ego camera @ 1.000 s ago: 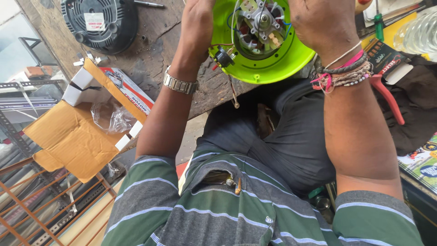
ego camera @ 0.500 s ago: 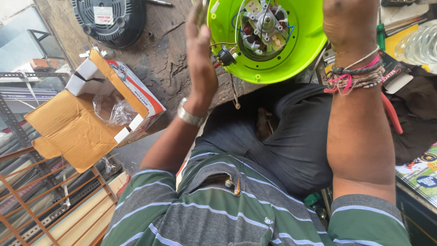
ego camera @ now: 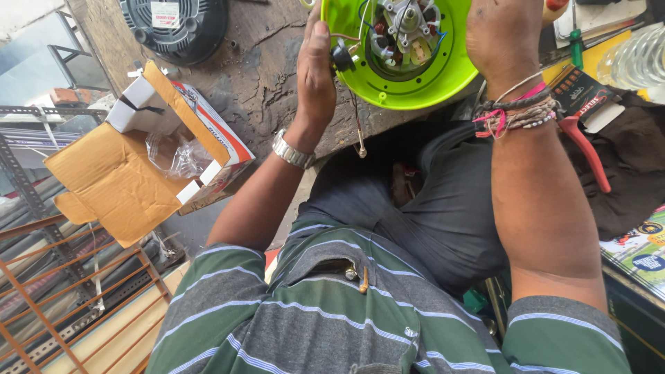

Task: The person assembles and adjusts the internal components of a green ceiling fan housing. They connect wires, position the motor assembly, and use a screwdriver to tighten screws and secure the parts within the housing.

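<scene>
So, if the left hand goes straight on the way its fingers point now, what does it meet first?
The left hand points up along the rim of the green round housing, with its fingers by the small black part. Straight on, it seems to pass only the housing's edge, then leaves the picture; depth is unclear.

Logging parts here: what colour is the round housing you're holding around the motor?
Bright lime green housing, seen best in the head view.

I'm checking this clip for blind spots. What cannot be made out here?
Head view only:
- Round lime-green plastic housing: top cut off by the frame edge.
- Right hand: fingers beyond the top edge, grip unclear.
- Left hand: fingertips behind the housing rim.
- Red-handled pliers: head hidden by the wrist.
</scene>
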